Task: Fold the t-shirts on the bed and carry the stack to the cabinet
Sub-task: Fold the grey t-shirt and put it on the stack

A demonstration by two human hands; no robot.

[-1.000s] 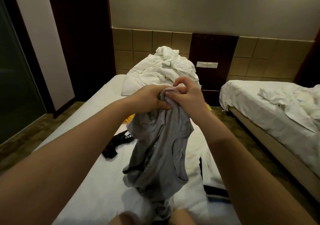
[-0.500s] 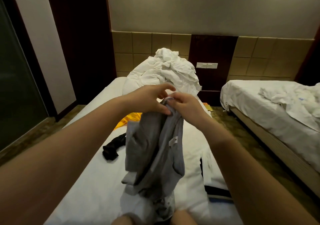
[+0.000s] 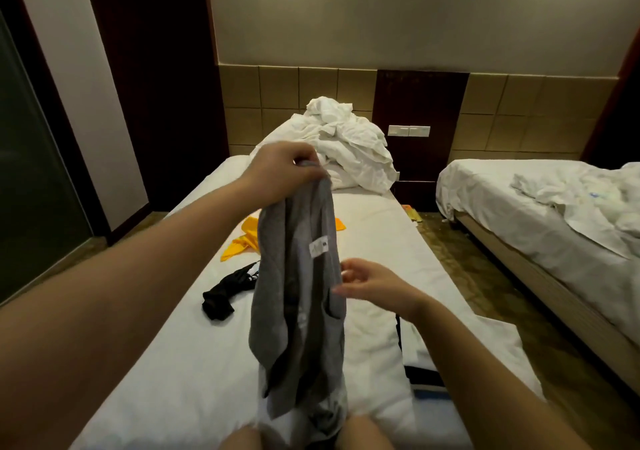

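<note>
Your left hand [image 3: 284, 169] is raised over the middle of the white-sheeted bed [image 3: 374, 228], with fingers and thumb curled round the bunched top edge of the grey cotton t-shirt [image 3: 298, 294]. The shirt hangs straight down from that grip in long vertical folds. Its lower end reaches the sheet just in front of your knees. A small white sewn-in label [image 3: 318, 247] shows on the upper part, facing you. Your right hand [image 3: 374, 283] is lower, just beside the shirt's right edge at about mid-height. Its fingers are loosely bent and spread and hold nothing, and you cannot tell whether the fingertips touch the cloth. A crumpled yellow garment [image 3: 242, 242] lies on the sheet behind the shirt, partly hidden by it. A crumpled black garment [image 3: 221, 297] lies left of the shirt, apart from both hands. A white garment with dark stripes [image 3: 415, 356] lies flat under your right forearm. A heap of white bedding [image 3: 346, 145] sits at the head of the bed. A second bed with rumpled white sheets [image 3: 519, 214] stands to the right across the floor gap.
</note>
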